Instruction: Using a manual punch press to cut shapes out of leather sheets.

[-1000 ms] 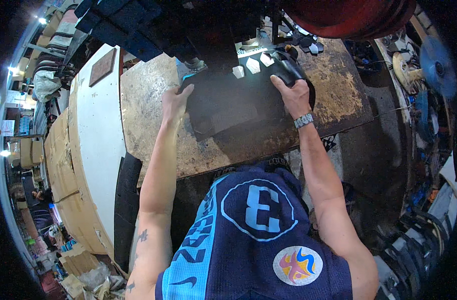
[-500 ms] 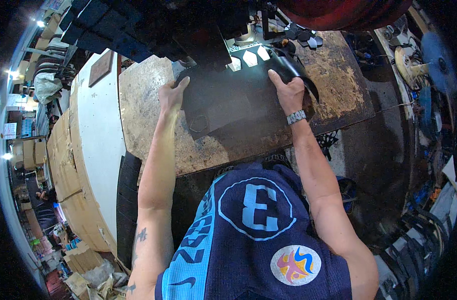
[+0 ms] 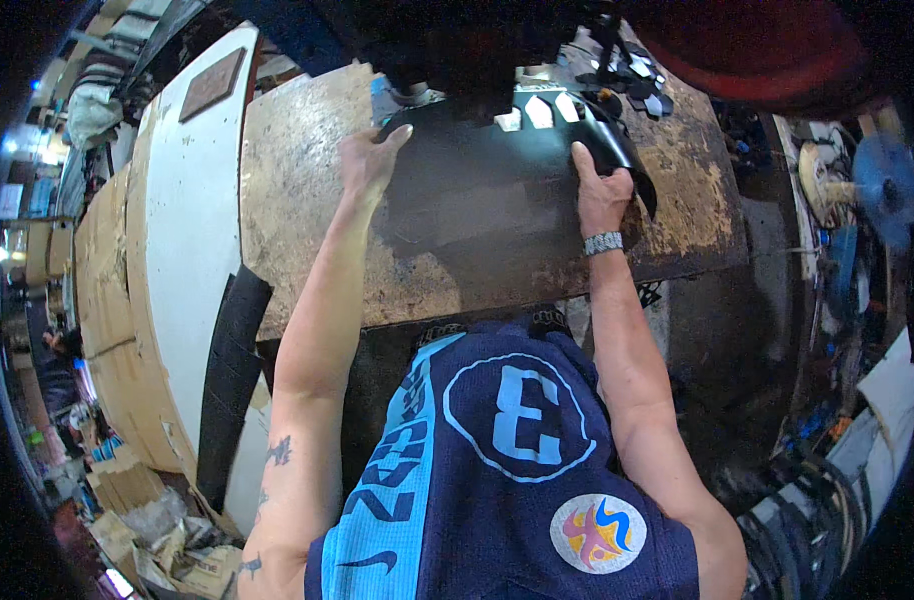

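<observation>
A dark, flexible sheet (image 3: 467, 180) lies on the worn wooden table, beneath the dark machine head (image 3: 472, 70). Several pointed holes run along its far edge, and bright light shows through them. My left hand (image 3: 370, 165) grips the sheet's left side, thumb on top; its other fingers are partly hidden. At the right side, my right hand (image 3: 604, 198), with a metal-band watch (image 3: 603, 242) on the wrist, pinches the sheet where it curls up in a glossy black fold (image 3: 617, 150).
Small dark cut pieces (image 3: 649, 92) lie at the table's (image 3: 297, 200) far right. A red rounded machine part (image 3: 747, 50) hangs above. Left stand a white panel (image 3: 192, 210), cardboard (image 3: 127, 330) and a black strip (image 3: 232, 370). A blue fan (image 3: 885, 180) is at right.
Both hands and the sheet have shifted a little to the right in the picture, still gripped at both sides. The whole view has tilted slightly too.
</observation>
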`<state>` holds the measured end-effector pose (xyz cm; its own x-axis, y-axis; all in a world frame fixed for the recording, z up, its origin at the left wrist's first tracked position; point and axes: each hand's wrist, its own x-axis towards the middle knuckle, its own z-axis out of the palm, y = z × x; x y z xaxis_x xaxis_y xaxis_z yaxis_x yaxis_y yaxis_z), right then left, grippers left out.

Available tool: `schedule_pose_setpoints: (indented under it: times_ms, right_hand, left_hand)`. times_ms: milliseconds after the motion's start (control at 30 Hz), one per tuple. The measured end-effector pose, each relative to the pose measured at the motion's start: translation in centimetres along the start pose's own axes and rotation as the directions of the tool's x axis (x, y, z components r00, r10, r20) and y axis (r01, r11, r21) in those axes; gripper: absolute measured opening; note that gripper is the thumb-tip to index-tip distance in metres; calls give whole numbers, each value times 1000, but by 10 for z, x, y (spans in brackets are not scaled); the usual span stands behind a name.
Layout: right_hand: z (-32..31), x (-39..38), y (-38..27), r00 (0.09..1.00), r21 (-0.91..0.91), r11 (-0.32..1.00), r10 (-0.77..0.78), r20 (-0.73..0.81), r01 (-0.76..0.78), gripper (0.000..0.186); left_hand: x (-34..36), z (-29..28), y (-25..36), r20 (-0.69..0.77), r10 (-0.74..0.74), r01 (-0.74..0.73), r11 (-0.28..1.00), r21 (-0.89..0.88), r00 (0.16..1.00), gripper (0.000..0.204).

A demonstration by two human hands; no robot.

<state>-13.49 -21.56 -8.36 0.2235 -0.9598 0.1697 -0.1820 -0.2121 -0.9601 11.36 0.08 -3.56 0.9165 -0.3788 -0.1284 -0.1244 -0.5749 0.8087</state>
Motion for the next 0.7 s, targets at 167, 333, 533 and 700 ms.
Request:
schedule_pose_setpoints:
  times_ms: [167,333,533,700]
  right_hand:
    - [1,-4,-20,996,-99,991,87,-4,-87,48]
    - [1,-2,-18,993,103,988,114,13,-115,49]
    - [-7,-7,-35,953,123,947,286,99,-297,38]
    - [-7,-5,-19,980,75,977,201,-2,-201,40]
  left_hand:
    - [0,6,6,16,-36,35,998,48,999,38]
    - [-12,12,13,-70,-60,64,997,53,996,40]
    - [-27,5,26,-57,-147,151,987,60,987,51]
    - [-27,5,22,-119,-78,88,992,88,990,47]
